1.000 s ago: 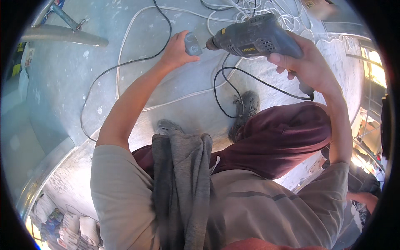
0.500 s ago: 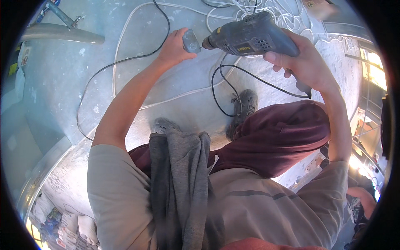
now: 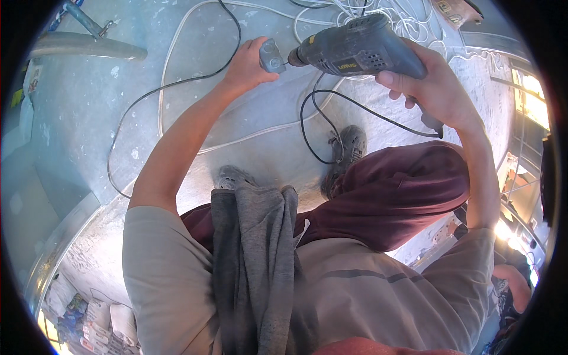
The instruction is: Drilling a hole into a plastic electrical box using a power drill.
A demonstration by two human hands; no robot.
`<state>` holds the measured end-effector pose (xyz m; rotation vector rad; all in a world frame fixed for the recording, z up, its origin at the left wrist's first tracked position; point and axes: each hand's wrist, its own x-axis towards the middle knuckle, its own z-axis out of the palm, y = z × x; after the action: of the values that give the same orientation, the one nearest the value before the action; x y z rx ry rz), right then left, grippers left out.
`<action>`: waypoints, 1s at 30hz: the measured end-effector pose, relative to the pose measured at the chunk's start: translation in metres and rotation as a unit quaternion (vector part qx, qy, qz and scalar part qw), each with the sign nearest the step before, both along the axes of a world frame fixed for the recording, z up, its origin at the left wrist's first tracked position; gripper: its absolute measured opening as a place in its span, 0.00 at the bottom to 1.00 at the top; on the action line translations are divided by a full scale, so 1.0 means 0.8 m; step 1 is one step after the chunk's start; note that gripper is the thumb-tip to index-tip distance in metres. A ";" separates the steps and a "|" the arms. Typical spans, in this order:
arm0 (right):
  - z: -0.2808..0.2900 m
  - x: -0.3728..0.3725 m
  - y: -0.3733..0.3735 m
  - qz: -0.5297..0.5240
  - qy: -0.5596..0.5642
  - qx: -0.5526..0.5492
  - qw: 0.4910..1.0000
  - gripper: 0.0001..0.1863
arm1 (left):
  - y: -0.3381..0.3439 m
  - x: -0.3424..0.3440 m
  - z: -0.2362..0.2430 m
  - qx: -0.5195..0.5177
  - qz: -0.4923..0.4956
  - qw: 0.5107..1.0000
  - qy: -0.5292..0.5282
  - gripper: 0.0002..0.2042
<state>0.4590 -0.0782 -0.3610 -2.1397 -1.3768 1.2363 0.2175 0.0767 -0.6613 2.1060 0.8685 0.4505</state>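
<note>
My right hand (image 3: 429,86) is wrapped round the rear grip of a dark corded power drill (image 3: 355,50), its chuck pointing left. A thin bit at the chuck meets or nearly meets the right side of a small grey box (image 3: 272,56) with round marks on its face; whether it touches I cannot tell. That box is pinched in my left hand (image 3: 245,68), the thumb along its lower edge. From the drill's grip a black cord (image 3: 378,112) loops down to the floor between my shoes.
Tangled white cable (image 3: 408,23) lies beyond the drill on the dusty floor (image 3: 195,112). A grey pipe-like bar (image 3: 89,46) sits at far left. A grey cloth (image 3: 254,236) hangs down my front. Another person's arm (image 3: 515,284) shows at lower right. A brown package (image 3: 458,10) rests at top right.
Both hands, the drill and the box stay almost in place, with only a slight shift. A blurred shape by the package at top right is gone from there.
</note>
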 end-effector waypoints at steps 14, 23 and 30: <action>0.003 -0.002 0.002 0.003 -0.010 -0.009 1.000 0.29 | 0.001 0.000 0.002 -0.006 -0.005 1.000 0.001 0.47; 0.004 0.002 0.010 0.020 -0.017 -0.033 0.999 0.33 | 0.002 -0.002 -0.002 0.003 0.015 1.000 0.024 0.48; 0.008 -0.002 0.015 0.005 -0.030 -0.063 0.998 0.37 | 0.002 -0.002 -0.001 0.000 0.009 1.000 0.015 0.48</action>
<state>0.4574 -0.0661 -0.3543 -2.2743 -1.3682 1.3066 0.2161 0.0783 -0.6624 2.1116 0.9065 0.4289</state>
